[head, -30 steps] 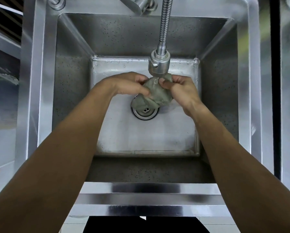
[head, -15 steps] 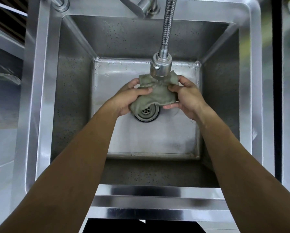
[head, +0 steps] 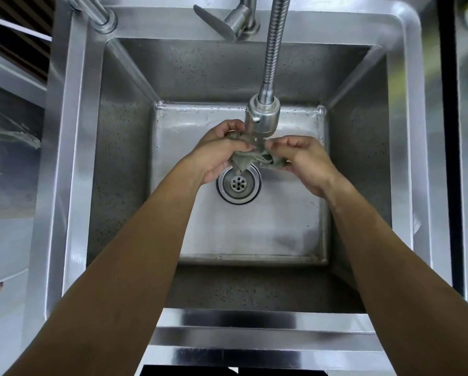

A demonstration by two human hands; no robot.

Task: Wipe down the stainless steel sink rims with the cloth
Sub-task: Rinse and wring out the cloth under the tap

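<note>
L hand [head: 216,156] curled tight on the L end of the cloth [head: 250,158], fingers [head: 234,126] wrapped over it. Cloth bunched & stretched btwn both hands, mid-basin, a corner hanging just above the drain [head: 239,183]. Spray head [head: 262,118] of the hose [head: 275,42] sits right over the grip, w/ water running onto the cloth. R hand [head: 306,162] pinches the cloth's R end. Sink [head: 72,169] rims well apart from both hands.

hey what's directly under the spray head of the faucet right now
Under the spray head is the bunched grey-green cloth, held by the left hand and right hand. The drain shows below it. Any water flow is hidden.
</note>
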